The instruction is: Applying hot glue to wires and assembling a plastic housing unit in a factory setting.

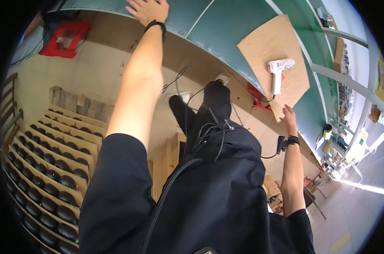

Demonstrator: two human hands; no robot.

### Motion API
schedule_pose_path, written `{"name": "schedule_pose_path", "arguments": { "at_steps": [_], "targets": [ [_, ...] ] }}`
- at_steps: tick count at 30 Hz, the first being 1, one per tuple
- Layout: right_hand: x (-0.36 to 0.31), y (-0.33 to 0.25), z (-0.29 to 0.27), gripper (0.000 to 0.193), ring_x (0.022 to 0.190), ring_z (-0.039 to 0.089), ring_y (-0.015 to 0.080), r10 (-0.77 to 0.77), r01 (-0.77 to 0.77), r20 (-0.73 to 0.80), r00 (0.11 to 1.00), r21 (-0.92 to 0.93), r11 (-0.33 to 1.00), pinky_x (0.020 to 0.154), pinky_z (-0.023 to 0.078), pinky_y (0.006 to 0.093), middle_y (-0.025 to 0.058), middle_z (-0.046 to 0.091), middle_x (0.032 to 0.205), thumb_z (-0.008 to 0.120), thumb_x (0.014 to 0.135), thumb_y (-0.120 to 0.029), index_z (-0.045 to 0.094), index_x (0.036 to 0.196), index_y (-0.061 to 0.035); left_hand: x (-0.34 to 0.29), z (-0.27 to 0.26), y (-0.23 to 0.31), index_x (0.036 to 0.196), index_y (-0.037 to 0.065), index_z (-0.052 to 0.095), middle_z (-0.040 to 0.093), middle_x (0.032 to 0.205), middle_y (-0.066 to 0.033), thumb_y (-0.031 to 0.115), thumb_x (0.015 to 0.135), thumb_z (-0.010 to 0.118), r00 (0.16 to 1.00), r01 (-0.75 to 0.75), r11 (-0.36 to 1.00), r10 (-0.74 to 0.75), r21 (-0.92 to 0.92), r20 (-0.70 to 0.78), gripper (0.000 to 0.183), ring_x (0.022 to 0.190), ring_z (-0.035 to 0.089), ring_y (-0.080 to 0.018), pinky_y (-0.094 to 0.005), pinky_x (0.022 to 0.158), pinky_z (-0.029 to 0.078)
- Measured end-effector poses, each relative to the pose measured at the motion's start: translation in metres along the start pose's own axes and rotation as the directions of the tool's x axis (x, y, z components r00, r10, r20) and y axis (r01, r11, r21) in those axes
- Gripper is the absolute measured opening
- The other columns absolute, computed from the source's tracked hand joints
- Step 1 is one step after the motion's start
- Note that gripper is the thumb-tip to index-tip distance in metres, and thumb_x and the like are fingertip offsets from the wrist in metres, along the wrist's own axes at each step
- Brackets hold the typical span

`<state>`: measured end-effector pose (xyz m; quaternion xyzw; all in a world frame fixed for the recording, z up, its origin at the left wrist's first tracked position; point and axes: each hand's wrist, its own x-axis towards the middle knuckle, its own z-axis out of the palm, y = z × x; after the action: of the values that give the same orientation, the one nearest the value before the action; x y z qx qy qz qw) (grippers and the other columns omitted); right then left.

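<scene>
The right hand (289, 120) is unclenched, its fingers parted with nothing visible in them, right by the near corner of a brown cardboard sheet (264, 46); whether they touch it, I cannot tell. The left hand (149, 10), well apart from it, lies with fingers spread wide on the green bench (225, 29), near its edge. On the cardboard rests a white glue gun (278, 72), beyond the right hand, its handle pointing back toward the person. The gun's dark cord (266, 100) leaves the handle's end and runs over the cardboard's edge, to the left of the right hand. Past the cardboard, pale metal frame bars (340, 77) stand between the bench and the shelves on the right, crowded with small items. Below the bench edge, a red object (259, 99) shows partly hidden beside the cardboard; another red item, a stool-like frame (67, 40), stands at upper left. At lower left, rows of black rounded pieces (52, 173) sit between cardboard dividers, near wooden slats (86, 103).
</scene>
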<state>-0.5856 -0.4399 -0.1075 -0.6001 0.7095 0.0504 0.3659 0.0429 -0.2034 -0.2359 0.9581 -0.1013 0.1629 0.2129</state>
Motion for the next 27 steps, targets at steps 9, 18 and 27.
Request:
{"name": "schedule_pose_path", "arguments": {
  "at_steps": [9,18,27],
  "targets": [
    [-0.107,-0.032,0.011,0.037,0.105,0.069,0.0187,-0.099,0.031,0.282,0.954,0.234,0.972,0.091,0.053,0.0357,0.0087,0.072,0.115,0.048,0.104,-0.025,0.058,0.136,-0.0099,0.002,0.018,-0.018,0.136,0.01,0.056,0.043,0.148,-0.0262,0.042,0.086,0.055,0.994,-0.105,0.994,0.106,0.021,-0.014,0.059,0.144,0.028,-0.0451,-0.0632,0.114,0.022],
    [-0.216,0.259,0.016,0.037,0.088,0.072,0.0211,0.332,0.077,-0.36,0.872,0.771,0.633,0.073,0.058,0.0385,0.0118,0.074,0.105,0.05,0.104,-0.034,0.06,0.131,-0.0108,0.02,0.023,-0.011,0.13,0.017,0.062,0.056,0.133,-0.0208,0.048,0.086,0.06,0.968,-0.213,0.963,0.231,0.167,-0.1,0.053,0.125,0.052,-0.0413,-0.0596,0.095,0.046],
    [-0.242,0.388,0.289,0.029,0.08,0.072,0.0284,0.684,-0.125,-0.044,0.728,0.973,0.195,0.071,0.059,0.0424,0.0177,0.073,0.093,0.052,0.098,-0.024,0.069,0.108,-0.0018,-0.001,0.047,-0.016,0.126,0.019,0.062,0.059,0.133,-0.0211,0.042,0.086,0.054,0.958,-0.104,0.927,0.191,0.36,-0.213,0.047,0.125,0.056,-0.0421,-0.0616,0.098,0.043]
  ]
}}
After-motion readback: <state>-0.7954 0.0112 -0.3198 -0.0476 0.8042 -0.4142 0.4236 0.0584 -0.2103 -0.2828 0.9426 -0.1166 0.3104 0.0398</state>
